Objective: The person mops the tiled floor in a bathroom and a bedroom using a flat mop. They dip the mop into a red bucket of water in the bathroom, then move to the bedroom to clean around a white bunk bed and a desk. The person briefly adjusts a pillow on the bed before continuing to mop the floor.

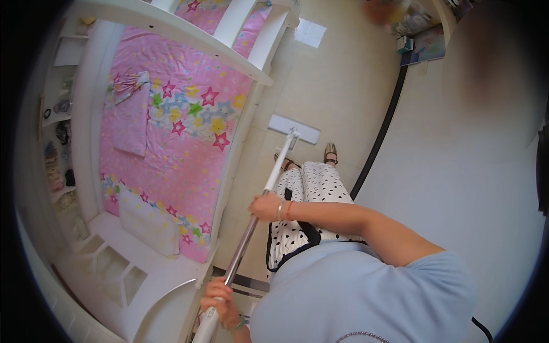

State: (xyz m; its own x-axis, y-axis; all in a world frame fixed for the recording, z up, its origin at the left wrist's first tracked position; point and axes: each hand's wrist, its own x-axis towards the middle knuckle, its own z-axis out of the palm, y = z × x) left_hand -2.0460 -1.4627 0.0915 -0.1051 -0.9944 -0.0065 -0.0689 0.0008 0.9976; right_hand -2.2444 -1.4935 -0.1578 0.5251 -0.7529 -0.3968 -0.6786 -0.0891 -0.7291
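Wrapping the mop pole (242, 246), our right hand (266, 207) grips midway, our left hand (220, 300) higher, likely spaced to steady the flat head (303, 130).

From here I count one mop (244, 246), two hands (265, 207) (220, 301) on it, two shoes (330, 153) (289, 162) and one bed (189, 160) near it.
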